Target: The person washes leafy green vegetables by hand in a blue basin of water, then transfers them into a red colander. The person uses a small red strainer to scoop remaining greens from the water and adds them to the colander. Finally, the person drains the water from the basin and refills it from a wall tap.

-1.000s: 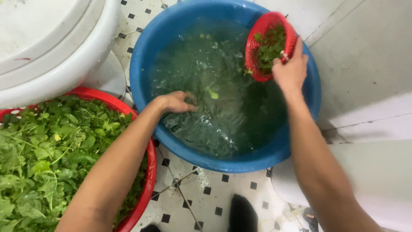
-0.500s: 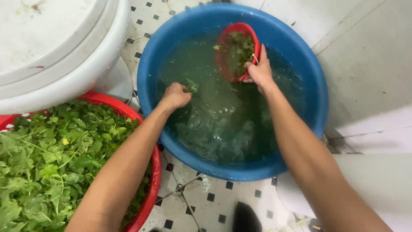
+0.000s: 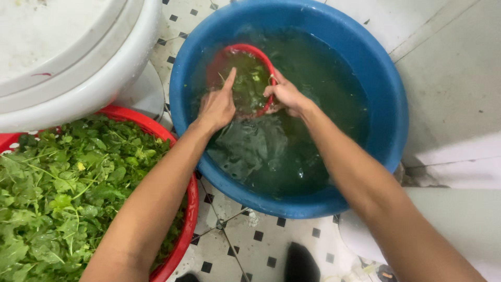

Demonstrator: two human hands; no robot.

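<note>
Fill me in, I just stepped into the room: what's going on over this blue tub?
A person bends over a blue basin of greenish water on the tiled floor. The right hand grips the rim of a small red strainer dipped in the water, with green leaves inside. The left hand rests at its other edge. A red basket heaped with leafy greens sits alongside.

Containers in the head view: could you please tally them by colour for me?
Blue: 1, the water-filled basin.
Red: 2, the small strainer gripped by the right hand and touched by the left hand, and the basket of greens.
White: 1, the large tub.
Total: 4.
</note>
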